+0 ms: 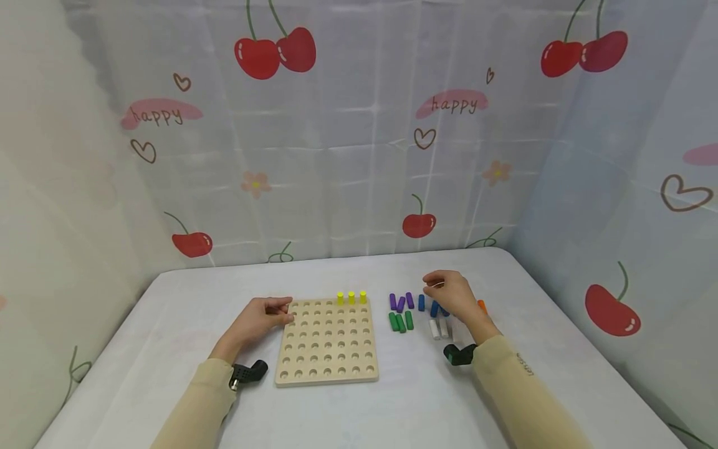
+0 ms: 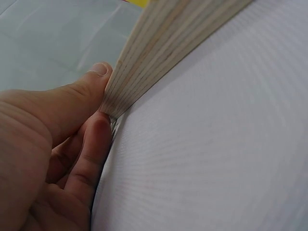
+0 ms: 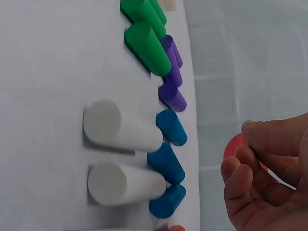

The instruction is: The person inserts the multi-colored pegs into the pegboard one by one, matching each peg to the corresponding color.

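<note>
My left hand (image 1: pixel 259 319) pinches the far left corner of a pale wooden pegboard (image 1: pixel 328 380) with rows of round holes. In the left wrist view the thumb lies on the top edge and a finger presses the layered side. Three yellow pegs (image 1: pixel 351 298) stand upright in the board's far row, toward its right end. Over the loose blue pegs (image 1: pixel 421 303) hovers my right hand (image 1: pixel 453 294), its fingers loosely bent and thumb near the fingertips; no peg shows between them. White pegs (image 3: pixel 126 183) lie nearer my body, below that hand.
Purple pegs (image 1: pixel 401 303) and green pegs (image 1: pixel 401 322) lie right of the board. An orange peg (image 1: pixel 482 306) is partly hidden behind the right wrist. White cloth covers the table (image 1: pixel 359 418); a cherry-printed curtain (image 1: pixel 348 125) hangs behind it.
</note>
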`<state>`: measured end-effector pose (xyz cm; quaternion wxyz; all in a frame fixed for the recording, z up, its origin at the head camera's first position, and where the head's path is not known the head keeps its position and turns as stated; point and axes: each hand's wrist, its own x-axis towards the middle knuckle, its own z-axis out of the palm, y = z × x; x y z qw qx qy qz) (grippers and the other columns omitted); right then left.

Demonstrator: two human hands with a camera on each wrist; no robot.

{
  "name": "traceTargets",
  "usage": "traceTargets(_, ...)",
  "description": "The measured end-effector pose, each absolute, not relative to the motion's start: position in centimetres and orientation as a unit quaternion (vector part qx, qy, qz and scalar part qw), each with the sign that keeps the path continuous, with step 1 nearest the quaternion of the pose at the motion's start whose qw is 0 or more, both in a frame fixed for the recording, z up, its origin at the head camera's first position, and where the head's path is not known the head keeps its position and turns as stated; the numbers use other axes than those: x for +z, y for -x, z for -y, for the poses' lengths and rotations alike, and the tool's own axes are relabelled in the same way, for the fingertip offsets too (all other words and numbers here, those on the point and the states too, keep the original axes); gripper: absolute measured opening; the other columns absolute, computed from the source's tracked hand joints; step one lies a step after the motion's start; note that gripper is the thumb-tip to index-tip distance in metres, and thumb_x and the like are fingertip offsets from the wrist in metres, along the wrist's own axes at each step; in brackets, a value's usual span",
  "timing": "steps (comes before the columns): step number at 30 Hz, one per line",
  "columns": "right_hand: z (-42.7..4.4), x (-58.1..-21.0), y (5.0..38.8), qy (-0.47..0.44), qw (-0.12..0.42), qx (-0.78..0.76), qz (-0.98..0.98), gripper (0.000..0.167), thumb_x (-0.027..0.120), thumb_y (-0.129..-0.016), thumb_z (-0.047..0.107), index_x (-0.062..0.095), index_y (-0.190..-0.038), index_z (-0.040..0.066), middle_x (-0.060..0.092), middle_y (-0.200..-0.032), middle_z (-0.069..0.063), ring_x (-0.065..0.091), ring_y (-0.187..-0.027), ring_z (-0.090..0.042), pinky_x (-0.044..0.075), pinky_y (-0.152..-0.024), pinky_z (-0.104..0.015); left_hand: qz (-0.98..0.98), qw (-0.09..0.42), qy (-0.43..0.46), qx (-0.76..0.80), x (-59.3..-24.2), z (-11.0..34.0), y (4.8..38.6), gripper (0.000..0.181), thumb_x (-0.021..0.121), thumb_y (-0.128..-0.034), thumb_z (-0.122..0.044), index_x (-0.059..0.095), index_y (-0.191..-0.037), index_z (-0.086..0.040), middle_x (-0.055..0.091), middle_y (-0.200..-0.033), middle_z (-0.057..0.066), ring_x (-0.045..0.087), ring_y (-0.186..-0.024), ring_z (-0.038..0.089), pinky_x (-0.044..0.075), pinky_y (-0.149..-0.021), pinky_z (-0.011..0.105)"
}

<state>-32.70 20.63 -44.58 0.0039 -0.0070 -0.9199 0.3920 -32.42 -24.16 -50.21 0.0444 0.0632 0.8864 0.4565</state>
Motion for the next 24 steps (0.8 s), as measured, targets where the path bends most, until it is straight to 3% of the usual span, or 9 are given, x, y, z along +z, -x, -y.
traceTargets(8, -24.0, -44.3, 32.2, 0.037, 0.010, 0.387, 0.921, 0.036, 0.062, -0.103, 0.018, 0.063, -0.135, 0.003, 0.062, -0.129, -0.021, 0.063, -0.114, -0.036, 0.054, -0.100, -0.048, -0.887, 0.043, -0.067, 0.454, -50.4, 24.2, 32.5, 0.053, 0.083, -0.0883, -0.025, 0.068, -0.136, -0.006, 0.073, -0.097, 0.001, 0.060, -0.091, 0.015, 0.048, -0.079, 0.024)
traceTargets(16, -27.1, -44.8, 31.6, 0.069, 0.017, 0.380, 0.922, 0.036, 0.062, -0.102, 0.018, 0.063, -0.133, 0.000, 0.064, -0.128, -0.024, 0.063, -0.105, -0.034, 0.058, -0.074, -0.036, -0.886, 0.047, -0.064, 0.456, -50.2, 24.1, 32.5, 0.054, 0.083, -0.0889, -0.025, 0.067, -0.136, -0.005, 0.072, -0.099, 0.002, 0.059, -0.089, 0.013, 0.048, -0.076, 0.022)
traceTargets(18, -27.7, -44.9, 31.5, 0.079, 0.017, 0.381, 0.921, 0.036, 0.063, -0.101, 0.017, 0.063, -0.133, -0.001, 0.065, -0.127, -0.025, 0.063, -0.102, -0.034, 0.058, -0.073, -0.035, -0.886, 0.047, -0.066, 0.457, -50.2, 24.1, 32.5, 0.054, 0.083, -0.0889, -0.025, 0.067, -0.137, -0.005, 0.072, -0.100, 0.003, 0.059, -0.090, 0.013, 0.048, -0.076, 0.022)
traceTargets(24, -29.1, -45.4, 31.3, 0.107, 0.017, 0.377, 0.920, 0.036, 0.062, -0.102, 0.017, 0.062, -0.132, -0.003, 0.063, -0.128, -0.026, 0.061, -0.106, -0.035, 0.056, -0.087, -0.042, -0.885, 0.039, -0.074, 0.458, -50.3, 24.1, 32.4, 0.053, 0.083, -0.0888, -0.023, 0.067, -0.135, -0.003, 0.072, -0.099, 0.004, 0.059, -0.089, 0.014, 0.048, -0.074, 0.022)
